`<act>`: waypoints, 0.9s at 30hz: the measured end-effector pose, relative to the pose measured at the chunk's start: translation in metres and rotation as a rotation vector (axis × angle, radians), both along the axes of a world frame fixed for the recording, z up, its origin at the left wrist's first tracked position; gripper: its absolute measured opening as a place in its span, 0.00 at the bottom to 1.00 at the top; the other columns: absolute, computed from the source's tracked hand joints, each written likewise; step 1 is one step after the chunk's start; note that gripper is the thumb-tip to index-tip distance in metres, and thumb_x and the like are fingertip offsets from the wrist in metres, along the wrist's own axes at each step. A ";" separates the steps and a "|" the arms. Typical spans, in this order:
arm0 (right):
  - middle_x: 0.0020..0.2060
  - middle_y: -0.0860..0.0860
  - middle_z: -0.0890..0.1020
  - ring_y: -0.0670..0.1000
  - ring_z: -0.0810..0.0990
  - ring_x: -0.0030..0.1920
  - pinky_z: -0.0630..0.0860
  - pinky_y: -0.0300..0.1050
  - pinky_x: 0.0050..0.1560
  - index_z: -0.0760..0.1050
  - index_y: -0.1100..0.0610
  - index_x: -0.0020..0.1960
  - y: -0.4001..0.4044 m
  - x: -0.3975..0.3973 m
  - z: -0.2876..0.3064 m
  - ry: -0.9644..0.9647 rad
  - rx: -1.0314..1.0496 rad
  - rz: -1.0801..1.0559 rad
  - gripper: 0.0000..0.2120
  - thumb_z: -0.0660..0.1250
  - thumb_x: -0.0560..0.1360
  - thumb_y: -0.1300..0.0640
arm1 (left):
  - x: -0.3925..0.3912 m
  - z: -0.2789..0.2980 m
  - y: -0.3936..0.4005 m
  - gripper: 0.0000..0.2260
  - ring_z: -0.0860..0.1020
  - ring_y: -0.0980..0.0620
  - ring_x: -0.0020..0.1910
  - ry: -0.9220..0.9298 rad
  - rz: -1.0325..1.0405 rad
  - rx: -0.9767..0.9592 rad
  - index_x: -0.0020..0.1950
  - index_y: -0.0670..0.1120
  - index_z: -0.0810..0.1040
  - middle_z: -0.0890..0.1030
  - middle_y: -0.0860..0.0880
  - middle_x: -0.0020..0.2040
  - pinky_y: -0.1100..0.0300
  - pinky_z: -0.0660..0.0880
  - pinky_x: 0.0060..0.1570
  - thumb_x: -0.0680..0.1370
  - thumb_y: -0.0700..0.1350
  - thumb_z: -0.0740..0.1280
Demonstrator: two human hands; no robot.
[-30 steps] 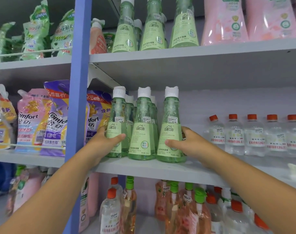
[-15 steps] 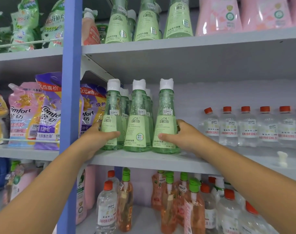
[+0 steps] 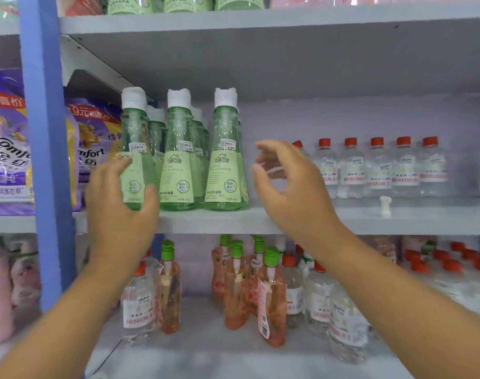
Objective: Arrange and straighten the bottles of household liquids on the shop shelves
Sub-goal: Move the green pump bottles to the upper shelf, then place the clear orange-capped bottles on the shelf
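Three green bottles with white caps stand in a front row on the middle shelf (image 3: 343, 222), with more of the same behind them. My left hand (image 3: 115, 214) grips the left green bottle (image 3: 136, 149) low down, thumb across its front and fingers round its left side. The middle green bottle (image 3: 178, 165) and the right green bottle (image 3: 225, 170) stand upright, labels forward. To the right of the right bottle my right hand (image 3: 293, 192) hovers with fingers spread and touches nothing.
A row of clear bottles with red caps (image 3: 378, 168) fills the same shelf further right, and a small white cap (image 3: 385, 205) lies in front of them. A blue upright (image 3: 46, 160) borders the left, with purple Comfort pouches (image 3: 9, 160) beyond. Orange pump bottles (image 3: 236, 291) stand below.
My right hand has let go of the right green bottle and moved off to the right, opening. The left hand stays on the left bottle. The view has tipped downward.
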State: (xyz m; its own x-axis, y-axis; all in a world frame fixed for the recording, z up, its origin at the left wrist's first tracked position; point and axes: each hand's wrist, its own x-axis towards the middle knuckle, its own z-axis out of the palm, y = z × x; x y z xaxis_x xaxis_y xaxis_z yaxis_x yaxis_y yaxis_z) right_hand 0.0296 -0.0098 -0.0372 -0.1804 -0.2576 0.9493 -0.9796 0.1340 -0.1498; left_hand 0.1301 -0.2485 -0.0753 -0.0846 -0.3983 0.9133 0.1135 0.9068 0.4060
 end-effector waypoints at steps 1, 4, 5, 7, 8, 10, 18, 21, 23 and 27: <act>0.52 0.40 0.79 0.44 0.80 0.54 0.77 0.37 0.53 0.75 0.49 0.65 0.020 0.010 -0.022 0.060 -0.048 0.090 0.12 0.63 0.82 0.53 | 0.004 -0.026 0.022 0.20 0.70 0.52 0.71 0.090 -0.076 -0.066 0.70 0.50 0.72 0.73 0.52 0.69 0.56 0.66 0.72 0.79 0.47 0.67; 0.47 0.41 0.80 0.47 0.81 0.48 0.75 0.36 0.48 0.79 0.52 0.55 0.078 0.006 -0.109 0.117 -0.069 0.049 0.07 0.63 0.82 0.57 | -0.009 -0.103 0.076 0.13 0.77 0.55 0.62 0.078 -0.367 -0.111 0.60 0.59 0.77 0.78 0.58 0.60 0.63 0.71 0.63 0.77 0.47 0.66; 0.47 0.40 0.80 0.46 0.81 0.48 0.75 0.35 0.48 0.80 0.50 0.53 0.094 -0.004 -0.136 0.057 -0.084 -0.040 0.07 0.64 0.81 0.59 | -0.020 -0.126 0.092 0.11 0.79 0.55 0.58 0.014 -0.464 -0.039 0.56 0.61 0.78 0.80 0.58 0.57 0.66 0.72 0.59 0.77 0.47 0.67; 0.49 0.39 0.80 0.43 0.80 0.49 0.75 0.31 0.46 0.79 0.40 0.50 0.118 -0.031 -0.182 -0.281 -0.138 -0.210 0.16 0.68 0.79 0.63 | -0.051 -0.164 0.124 0.12 0.83 0.54 0.50 -0.128 -0.625 0.213 0.51 0.61 0.80 0.84 0.56 0.49 0.69 0.75 0.51 0.78 0.41 0.71; 0.51 0.39 0.79 0.42 0.80 0.51 0.75 0.30 0.46 0.78 0.36 0.51 0.126 -0.042 -0.200 -0.474 -0.172 -0.241 0.19 0.69 0.78 0.63 | -0.067 -0.180 0.138 0.15 0.84 0.50 0.49 -0.207 -0.677 0.323 0.49 0.59 0.81 0.85 0.55 0.47 0.68 0.76 0.48 0.78 0.37 0.72; 0.60 0.39 0.76 0.45 0.80 0.58 0.75 0.31 0.51 0.75 0.34 0.61 0.138 -0.063 -0.238 -0.720 -0.089 -0.327 0.22 0.71 0.78 0.59 | -0.098 -0.205 0.166 0.16 0.84 0.49 0.51 -0.351 -0.757 0.423 0.51 0.57 0.80 0.85 0.57 0.48 0.67 0.77 0.48 0.76 0.35 0.74; 0.72 0.29 0.65 0.37 0.70 0.70 0.65 0.32 0.71 0.51 0.25 0.75 0.173 -0.086 -0.280 -0.966 0.516 -0.193 0.37 0.65 0.75 0.47 | -0.167 -0.197 0.261 0.40 0.72 0.55 0.65 -0.570 -0.629 0.288 0.79 0.54 0.63 0.69 0.56 0.71 0.63 0.71 0.59 0.72 0.56 0.79; 0.68 0.36 0.73 0.35 0.72 0.68 0.69 0.34 0.69 0.66 0.35 0.73 0.213 -0.092 -0.266 -1.014 0.347 -0.173 0.28 0.68 0.77 0.53 | -0.172 -0.194 0.272 0.39 0.71 0.43 0.72 -0.582 -0.511 0.249 0.80 0.52 0.62 0.69 0.45 0.75 0.52 0.73 0.65 0.75 0.52 0.77; 0.63 0.37 0.76 0.39 0.75 0.65 0.71 0.34 0.63 0.71 0.40 0.70 0.242 -0.103 -0.262 -0.994 0.270 -0.290 0.23 0.67 0.78 0.56 | -0.173 -0.202 0.272 0.39 0.71 0.41 0.72 -0.597 -0.457 0.240 0.81 0.52 0.61 0.70 0.42 0.74 0.49 0.73 0.67 0.75 0.52 0.77; 0.63 0.44 0.78 0.45 0.78 0.60 0.70 0.35 0.57 0.72 0.48 0.70 0.270 -0.128 -0.260 -1.035 0.178 -0.403 0.21 0.68 0.78 0.55 | -0.172 -0.218 0.272 0.40 0.72 0.47 0.69 -0.547 -0.509 0.298 0.80 0.58 0.62 0.73 0.49 0.70 0.50 0.73 0.66 0.73 0.51 0.79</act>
